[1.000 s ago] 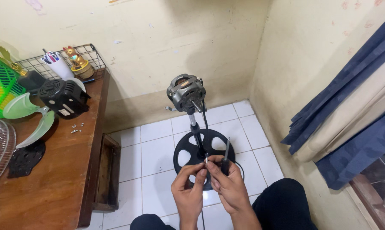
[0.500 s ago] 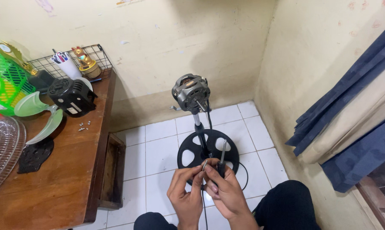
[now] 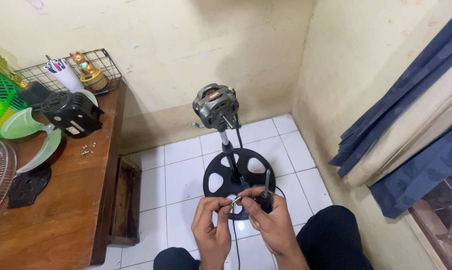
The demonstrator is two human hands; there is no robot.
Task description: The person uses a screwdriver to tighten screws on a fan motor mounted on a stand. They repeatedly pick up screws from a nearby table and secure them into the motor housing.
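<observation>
Your two hands meet: left hand [image 3: 213, 227] pinches one cable [image 3: 234, 235]; right hand [image 3: 268, 220] grips one upright screwdriver [image 3: 266, 187].

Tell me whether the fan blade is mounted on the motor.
No: the motor shaft is bare, and the green fan blade lies on the wooden table.

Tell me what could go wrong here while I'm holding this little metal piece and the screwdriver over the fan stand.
The small metal piece is pinched between the left hand and right hand above the tiled floor; if it slips, it may roll off. The screwdriver in the right hand points up, so it could poke you. The bare motor makes the stand top-heavy, so a knock could tip it.
</observation>
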